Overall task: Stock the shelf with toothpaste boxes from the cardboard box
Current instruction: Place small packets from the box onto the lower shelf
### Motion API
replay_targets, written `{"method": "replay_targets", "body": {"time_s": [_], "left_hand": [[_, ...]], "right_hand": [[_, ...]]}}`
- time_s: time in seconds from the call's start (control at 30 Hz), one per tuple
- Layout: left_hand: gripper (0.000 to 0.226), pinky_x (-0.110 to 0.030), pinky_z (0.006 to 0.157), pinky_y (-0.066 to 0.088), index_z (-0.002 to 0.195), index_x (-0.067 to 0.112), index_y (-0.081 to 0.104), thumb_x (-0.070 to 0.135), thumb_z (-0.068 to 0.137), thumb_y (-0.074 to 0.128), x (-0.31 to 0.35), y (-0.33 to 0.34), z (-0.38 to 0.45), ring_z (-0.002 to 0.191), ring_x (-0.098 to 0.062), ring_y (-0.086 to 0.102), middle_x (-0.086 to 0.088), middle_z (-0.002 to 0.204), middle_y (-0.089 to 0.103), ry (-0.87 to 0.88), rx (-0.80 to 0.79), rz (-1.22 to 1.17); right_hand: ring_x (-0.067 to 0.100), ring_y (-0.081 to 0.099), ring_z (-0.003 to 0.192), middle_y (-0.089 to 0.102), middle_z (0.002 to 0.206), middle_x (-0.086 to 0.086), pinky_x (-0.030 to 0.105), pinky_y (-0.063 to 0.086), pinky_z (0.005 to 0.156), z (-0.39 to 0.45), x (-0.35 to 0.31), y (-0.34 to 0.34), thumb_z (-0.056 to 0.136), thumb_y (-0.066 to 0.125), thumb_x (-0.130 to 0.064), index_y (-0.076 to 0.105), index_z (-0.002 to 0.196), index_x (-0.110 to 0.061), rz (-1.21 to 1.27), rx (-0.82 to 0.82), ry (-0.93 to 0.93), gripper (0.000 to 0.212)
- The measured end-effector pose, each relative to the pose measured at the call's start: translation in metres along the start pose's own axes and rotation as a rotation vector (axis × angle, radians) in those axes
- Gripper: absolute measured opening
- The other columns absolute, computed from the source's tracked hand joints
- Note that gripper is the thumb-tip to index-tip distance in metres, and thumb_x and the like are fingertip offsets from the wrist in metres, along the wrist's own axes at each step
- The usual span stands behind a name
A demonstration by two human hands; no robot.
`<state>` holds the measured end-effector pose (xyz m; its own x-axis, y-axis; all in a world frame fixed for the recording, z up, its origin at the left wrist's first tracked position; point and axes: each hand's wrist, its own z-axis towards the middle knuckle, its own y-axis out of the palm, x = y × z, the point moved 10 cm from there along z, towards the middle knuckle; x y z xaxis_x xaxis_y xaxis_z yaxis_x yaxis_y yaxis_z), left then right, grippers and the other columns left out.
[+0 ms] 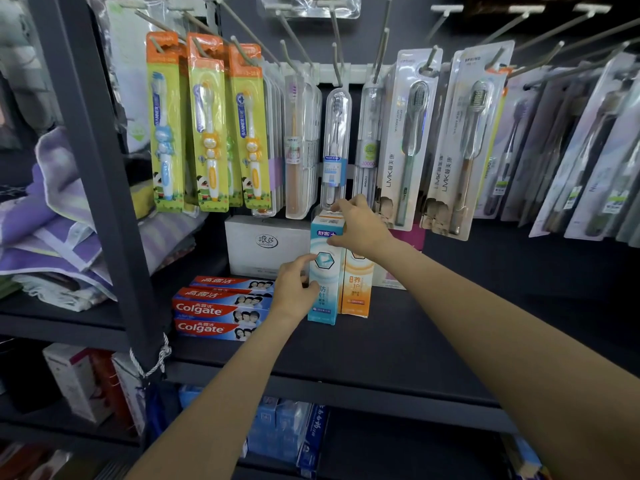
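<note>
Packaged toothbrushes (pixel 211 123) hang on pegs just above your work, their lower ends close over the top of the blue toothpaste box (pixel 323 271). A white carton (pixel 263 244) stands behind it, stacked Colgate boxes (pixel 218 308) lie flat to its left, and an orange toothpaste box (pixel 356 285) stands touching its right side. The blue box stands upright on the dark shelf (pixel 415 341), long axis vertical, printed face toward you. Your right hand (pixel 356 226) grips its top end, fingers curled over it; your left hand (pixel 294 285) holds its left edge, fingertips on the front.
</note>
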<state>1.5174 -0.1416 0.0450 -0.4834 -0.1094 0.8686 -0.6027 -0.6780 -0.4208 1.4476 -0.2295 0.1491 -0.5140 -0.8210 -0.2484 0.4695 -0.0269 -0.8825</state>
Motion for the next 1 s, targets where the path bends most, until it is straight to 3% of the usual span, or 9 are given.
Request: {"method": "replay_targets", "body": {"time_s": [1.0], "left_hand": [[0.043, -0.037, 0.093, 0.051, 0.121, 0.02, 0.053, -0.006, 0.086, 0.053, 0.0009, -0.0069, -0.0067, 0.119, -0.023, 0.052, -0.009, 0.133, 0.039, 0.057, 0.019, -0.051]], "right_hand": [[0.024, 0.048, 0.118, 0.036, 0.133, 0.011, 0.034, 0.046, 0.093, -0.0068, -0.0045, 0.0008, 0.08, 0.071, -0.027, 0.039, 0.133, -0.014, 0.051, -0.028, -0.011, 0.064]]}}
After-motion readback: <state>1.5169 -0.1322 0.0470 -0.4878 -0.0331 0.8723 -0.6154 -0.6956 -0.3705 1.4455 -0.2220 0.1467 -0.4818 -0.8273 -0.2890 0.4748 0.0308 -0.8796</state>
